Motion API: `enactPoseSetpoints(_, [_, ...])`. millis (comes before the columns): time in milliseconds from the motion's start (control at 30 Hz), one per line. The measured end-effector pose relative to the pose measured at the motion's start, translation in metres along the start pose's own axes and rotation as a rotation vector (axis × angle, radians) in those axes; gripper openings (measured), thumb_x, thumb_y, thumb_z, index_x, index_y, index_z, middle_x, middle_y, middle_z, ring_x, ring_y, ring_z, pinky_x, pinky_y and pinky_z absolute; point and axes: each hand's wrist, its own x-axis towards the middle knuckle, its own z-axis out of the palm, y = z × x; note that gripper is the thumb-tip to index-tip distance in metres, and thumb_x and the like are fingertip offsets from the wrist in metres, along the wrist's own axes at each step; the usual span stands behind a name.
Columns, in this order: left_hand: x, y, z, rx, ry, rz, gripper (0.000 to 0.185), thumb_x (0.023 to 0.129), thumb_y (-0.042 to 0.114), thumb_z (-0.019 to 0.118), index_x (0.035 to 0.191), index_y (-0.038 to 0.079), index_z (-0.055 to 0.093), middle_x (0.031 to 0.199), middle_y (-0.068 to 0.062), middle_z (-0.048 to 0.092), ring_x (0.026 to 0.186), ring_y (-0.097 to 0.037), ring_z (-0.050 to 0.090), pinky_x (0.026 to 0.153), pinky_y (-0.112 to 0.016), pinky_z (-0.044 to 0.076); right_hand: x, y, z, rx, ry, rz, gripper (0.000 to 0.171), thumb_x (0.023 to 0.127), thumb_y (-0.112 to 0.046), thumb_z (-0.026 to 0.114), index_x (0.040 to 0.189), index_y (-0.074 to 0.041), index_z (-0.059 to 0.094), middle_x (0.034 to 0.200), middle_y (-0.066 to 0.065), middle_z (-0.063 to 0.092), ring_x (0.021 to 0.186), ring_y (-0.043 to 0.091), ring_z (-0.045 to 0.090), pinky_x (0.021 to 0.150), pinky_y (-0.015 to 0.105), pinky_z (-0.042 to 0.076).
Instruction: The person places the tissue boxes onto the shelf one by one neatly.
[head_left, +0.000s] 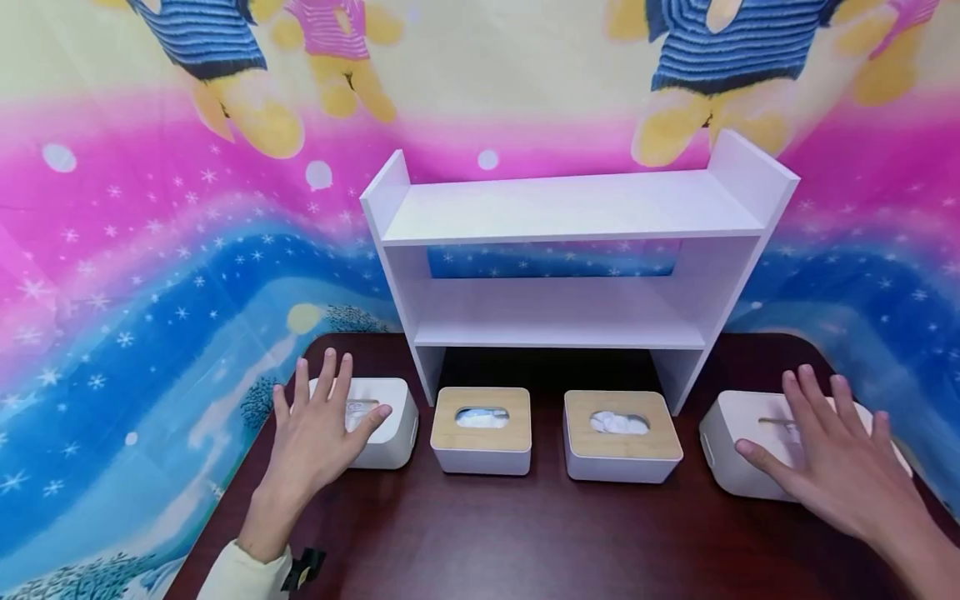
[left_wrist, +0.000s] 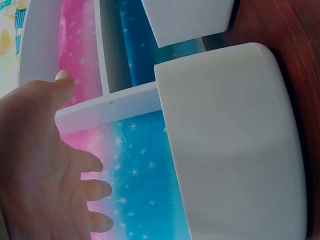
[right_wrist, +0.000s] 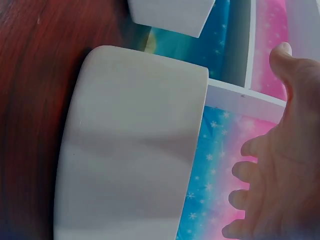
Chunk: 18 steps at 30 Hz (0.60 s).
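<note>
Left hand [head_left: 318,429], fingers spread, is hovering over the white plastic tissue box [head_left: 390,421] near the counter's [head_left: 525,533] left edge; right hand [head_left: 832,458], also flat, is covering another white box [head_left: 738,442] at the right edge

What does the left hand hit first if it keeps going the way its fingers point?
Probably the all-white box right under the left hand. The fingers are spread above its lid; whether they already touch is unclear.
</note>
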Motion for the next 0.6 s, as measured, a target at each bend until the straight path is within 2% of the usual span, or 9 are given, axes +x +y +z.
enactPoseSetpoints(233, [-0.001, 0.010, 0.003, -0.027, -0.004, 0.009, 0.104, 0.100, 0.076, 0.051, 0.173, 0.011, 0.016, 0.180, -0.022, 0.011, 0.164, -0.056, 0.000, 0.124, -0.084, -0.002, -0.003, -0.012, 0.001, 0.052, -0.029, -0.030, 0.120, 0.098, -0.068, 0.063, 0.170, -0.004, -0.009, 0.176, 0.025, -0.017, 0.159, 0.046, -0.031, 0.117, 0.075, -0.029])
enactPoseSetpoints(600, [-0.009, 0.038, 0.019, -0.037, -0.006, 0.067, 0.101, 0.100, 0.073, 0.056, 0.172, 0.010, 0.022, 0.181, -0.019, 0.013, 0.165, -0.054, 0.001, 0.126, -0.081, 0.003, -0.012, -0.031, 0.006, 0.134, -0.004, -0.113, 0.116, 0.098, -0.063, 0.069, 0.173, -0.007, 0.001, 0.179, 0.024, -0.001, 0.165, 0.045, -0.016, 0.126, 0.071, -0.022])
